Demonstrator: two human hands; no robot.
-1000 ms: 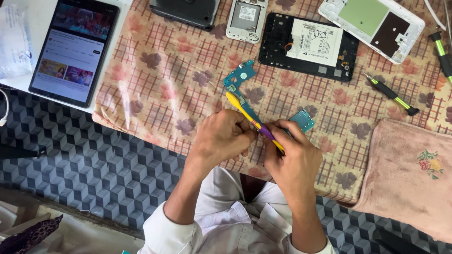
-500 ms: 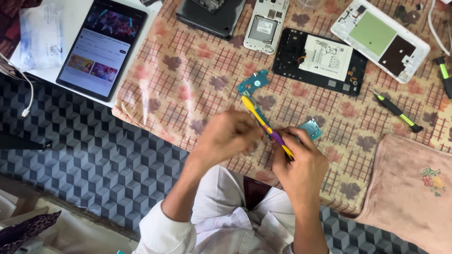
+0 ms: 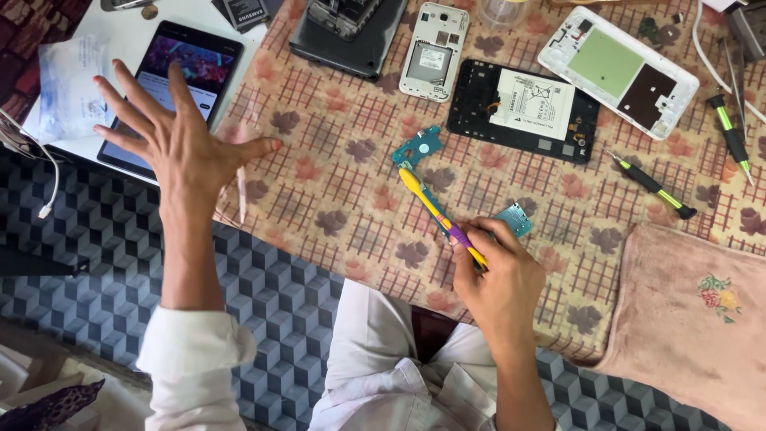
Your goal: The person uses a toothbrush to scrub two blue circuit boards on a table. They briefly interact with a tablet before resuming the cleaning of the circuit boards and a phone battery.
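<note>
While the right hand (image 3: 499,279) is closed around a yellow brush with a purple grip (image 3: 437,214), a small teal circuit board (image 3: 512,219) is seen just beyond its fingers, lying against or held by them; which of the two cannot be told. The brush is angled up and to the left, its yellow head resting at a second teal board (image 3: 418,148) on the leaf-patterned cloth (image 3: 335,160), a pose that suits scrubbing contacts. The left hand (image 3: 179,144) is raised with all fingers spread wide and nothing gripped, hovering over the cloth's left edge, beside a lit tablet (image 3: 171,80). Beyond the boards, an opened black phone frame with its battery exposed (image 3: 523,108), a white rear shell (image 3: 618,68) and a smaller silver handset back (image 3: 431,52) are laid out apart, presumably so parts stay sorted. Two green-handled screwdrivers (image 3: 654,185) are kept at the right, near a pink towel (image 3: 686,319).
</note>
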